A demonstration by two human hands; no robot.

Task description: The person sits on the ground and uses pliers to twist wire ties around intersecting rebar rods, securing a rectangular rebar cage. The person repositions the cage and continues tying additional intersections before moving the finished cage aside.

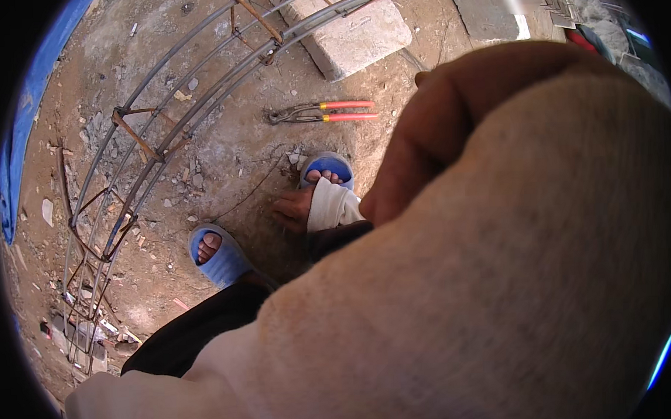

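Very close to the camera, my left arm in a beige sleeve crosses the view. My left hand is raised with its fingers bent inward, and anything inside them is hidden. Low down beside my right foot, my right hand reaches out of a cream cuff. Its fingers point left toward the ground, slightly apart, partly in shadow, with nothing visible in them. Pincers with red handles lie on the dirt beyond my feet. A curved cage of tied steel bars stands along the left.
Two blocks or slabs, one pale and one grey, lie at the far side. My feet in blue sandals are on dirt strewn with rubble. A thin wire runs between them. A blue sheet borders the left.
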